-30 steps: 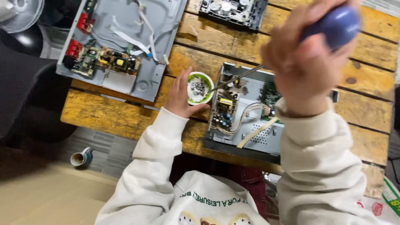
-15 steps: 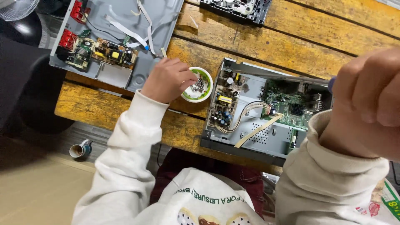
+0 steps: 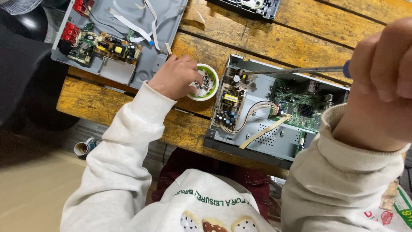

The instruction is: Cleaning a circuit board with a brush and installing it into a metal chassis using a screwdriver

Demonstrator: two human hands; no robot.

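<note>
My left hand [image 3: 175, 77] rests over a small white and green bowl [image 3: 209, 91] of screws on the wooden bench, fingertips reaching into it. Whether the fingers grip a screw is hidden. My right hand [image 3: 380, 86], close to the camera at the right, is closed on a blue-handled screwdriver [image 3: 300, 69]. Its metal shaft points left over an opened grey electronics box [image 3: 274, 111]. Inside the box lie a green circuit board [image 3: 300, 103], a power board with capacitors [image 3: 227, 103] and a beige ribbon cable [image 3: 264, 131].
A second opened grey chassis [image 3: 146, 64] with boards, red parts and white ribbon cables lies at the upper left. A third device [image 3: 253, 6] sits at the top edge. The slatted wooden bench [image 3: 300, 30] ends near my lap. A small cup [image 3: 83, 147] lies on the floor.
My left hand has slid from beside the bowl to over it. My right hand has dropped lower and nearer the camera, and the screwdriver shaft now shows over the box.
</note>
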